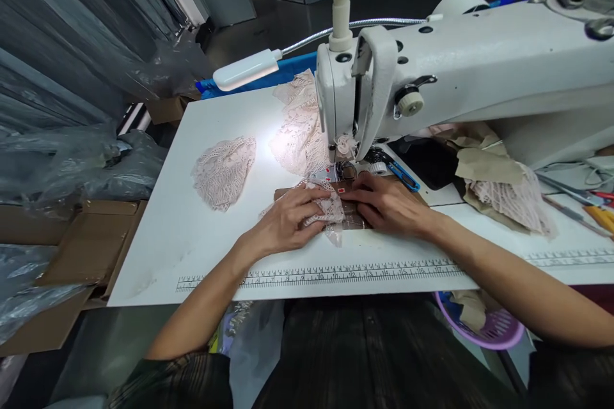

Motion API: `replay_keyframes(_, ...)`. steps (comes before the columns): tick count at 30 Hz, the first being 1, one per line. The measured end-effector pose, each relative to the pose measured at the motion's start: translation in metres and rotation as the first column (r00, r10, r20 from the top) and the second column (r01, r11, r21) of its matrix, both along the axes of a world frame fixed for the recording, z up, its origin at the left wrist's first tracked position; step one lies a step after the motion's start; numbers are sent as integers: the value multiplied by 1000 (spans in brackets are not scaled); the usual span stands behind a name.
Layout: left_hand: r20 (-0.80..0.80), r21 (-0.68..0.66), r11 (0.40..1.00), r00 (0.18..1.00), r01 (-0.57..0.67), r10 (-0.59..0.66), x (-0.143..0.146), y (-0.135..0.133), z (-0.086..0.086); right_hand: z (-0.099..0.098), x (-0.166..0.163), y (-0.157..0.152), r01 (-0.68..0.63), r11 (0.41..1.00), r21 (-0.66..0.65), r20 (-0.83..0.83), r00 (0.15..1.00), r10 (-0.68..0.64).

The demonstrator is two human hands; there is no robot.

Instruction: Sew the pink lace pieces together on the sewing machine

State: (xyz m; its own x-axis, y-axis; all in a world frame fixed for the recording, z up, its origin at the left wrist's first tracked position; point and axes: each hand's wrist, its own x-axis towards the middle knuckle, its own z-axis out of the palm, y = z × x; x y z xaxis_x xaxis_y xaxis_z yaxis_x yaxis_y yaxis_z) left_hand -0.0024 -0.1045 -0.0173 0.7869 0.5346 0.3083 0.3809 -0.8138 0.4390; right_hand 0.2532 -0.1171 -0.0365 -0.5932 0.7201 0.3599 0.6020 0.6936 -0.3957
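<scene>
At the left of the desk point(163, 236), a loose lace piece point(224, 172) lies where a sweeping sleeve could drag it. The lace heap point(300, 124) reaches close to the sewing machine point(460, 64), so its edge might catch. Your left hand point(292, 217) presses the lace scrap point(330, 208), fingers spread, on the brown panel point(355, 220) before the presser foot point(346, 171); uneven pressure could pucker that mesh. Your right hand point(391, 204) has bent fingers on the panel; whether they pinch anything, I cannot tell. A slip could push those fingertips under the foot. The blue cutter point(403, 176) behind could snag your knuckles.
</scene>
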Motion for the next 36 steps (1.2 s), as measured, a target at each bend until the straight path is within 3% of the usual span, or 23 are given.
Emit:
replay_keyframes(3, 135, -143, 987, 987, -68, 87, 0, 3, 0, 4, -5, -7, -165, 986, -29, -160, 974, 159)
replay_keyframes(7, 172, -292, 956, 981, -37, 91, 0, 17, -1, 2, -20, -16, -364, 928, -84, -116, 928, 354)
replay_keyframes(10, 76, -249, 968, 997, 3, 17, 1, 30, 1, 1, -24, -17, -382, 915, -130, -96, 923, 372)
replay_keyframes(13, -36, -106, 993, 998, 46, -51, 4, 34, 6, 4, -15, -12, -413, 898, -155, -215, 901, 377)
replay_keyframes(17, -87, 129, 988, 994, 83, -72, 6, 20, 13, 6, 3, 1, -218, 958, -185, -322, 935, 150)
replay_keyframes(21, -168, 264, 954, 981, 142, -100, 8, 3, 13, -2, 7, 11, -8, 987, -161, -196, 980, -24)
replay_keyframes(26, -125, 331, 928, 983, 171, -136, 14, -5, 5, -8, -6, 15, 62, 998, -33, 177, 983, -55)
replay_keyframes(30, -5, 231, 952, 979, 199, -203, 16, -1, 5, -10, -11, 11, 43, 999, 16, 179, 983, -46)
replay_keyframes(33, -3, 138, 990, 1000, 5, -5, 17, 8, 3, -11, -12, 6, 63, 997, 32, 139, 988, -67)
replay_keyframes(36, -244, 124, 982, 955, -140, 167, 18, 20, -2, -12, -14, 2, 97, 995, 33, 124, 987, -100)
